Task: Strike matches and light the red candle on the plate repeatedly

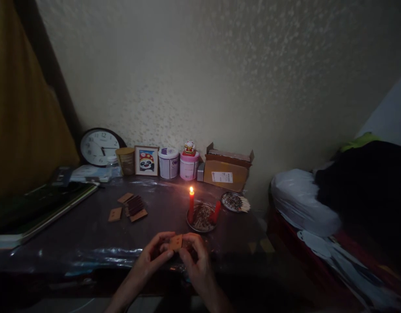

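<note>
Between my two hands, above the table's front edge, is a small brown cardboard matchbox [176, 242] with dark marks on its face. The fingers of my left hand [155, 252] pinch its left side. My right hand [197, 256] grips it from the right. Just beyond my hands stands a lit red candle [192, 206], upright at the left side of a round metal plate [202, 229]. A second red candle [216, 211], unlit, leans at that plate's right side. Further right, a dish of matchsticks [235, 202] has some pale sticks over its edge.
Several brown card pieces [115, 214] and a dark stack [134, 204] lie on the table at left. A clock [101, 147], framed picture [147, 161], two tins [168, 164] and a cardboard box [225, 171] line the wall. A green-covered book [47, 208] lies far left.
</note>
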`<state>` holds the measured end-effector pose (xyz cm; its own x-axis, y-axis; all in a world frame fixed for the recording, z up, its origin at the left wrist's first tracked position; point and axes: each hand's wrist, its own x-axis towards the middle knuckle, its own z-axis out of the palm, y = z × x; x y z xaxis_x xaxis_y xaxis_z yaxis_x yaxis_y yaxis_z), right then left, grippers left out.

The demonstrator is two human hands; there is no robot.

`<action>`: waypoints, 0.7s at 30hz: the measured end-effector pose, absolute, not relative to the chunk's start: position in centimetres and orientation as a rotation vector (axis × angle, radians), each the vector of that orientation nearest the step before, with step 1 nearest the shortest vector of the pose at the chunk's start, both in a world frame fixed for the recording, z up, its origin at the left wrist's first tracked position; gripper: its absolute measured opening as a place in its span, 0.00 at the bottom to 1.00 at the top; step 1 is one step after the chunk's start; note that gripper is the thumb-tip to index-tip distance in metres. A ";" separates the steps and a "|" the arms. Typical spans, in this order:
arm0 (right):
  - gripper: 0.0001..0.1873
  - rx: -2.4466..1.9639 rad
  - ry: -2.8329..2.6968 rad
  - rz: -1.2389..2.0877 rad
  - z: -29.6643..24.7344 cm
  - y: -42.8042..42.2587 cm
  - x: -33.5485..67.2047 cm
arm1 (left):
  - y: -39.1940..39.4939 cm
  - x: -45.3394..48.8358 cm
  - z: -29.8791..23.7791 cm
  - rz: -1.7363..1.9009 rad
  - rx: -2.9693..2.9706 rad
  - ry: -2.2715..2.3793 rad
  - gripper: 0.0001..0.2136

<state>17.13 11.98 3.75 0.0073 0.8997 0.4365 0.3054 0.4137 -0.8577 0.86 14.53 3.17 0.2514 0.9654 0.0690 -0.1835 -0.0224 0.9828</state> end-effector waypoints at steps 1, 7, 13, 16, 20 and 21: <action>0.07 -1.098 -1.533 0.679 3.8 12.0 17.2 | 14.4 1.0 3.2 1.119 1.218 0.850 0.17; 0.10 -1.114 -1.489 0.780 3.5 11.9 17.6 | 13.9 1.8 3.4 1.076 1.224 0.775 0.17; 0.10 -1.089 -1.485 0.702 3.5 12.0 17.6 | 13.8 2.0 3.1 1.069 1.224 0.755 0.16; 0.09 -1.078 -1.518 0.731 3.3 12.1 17.7 | 13.6 2.0 3.2 1.071 1.220 0.752 0.16; 0.10 -1.078 -1.564 0.738 2.4 12.3 17.8 | 13.4 1.9 3.1 1.081 1.223 0.744 0.18; 0.10 -1.082 -1.574 0.748 2.2 12.3 17.9 | 13.4 1.8 3.0 1.080 1.214 0.737 0.18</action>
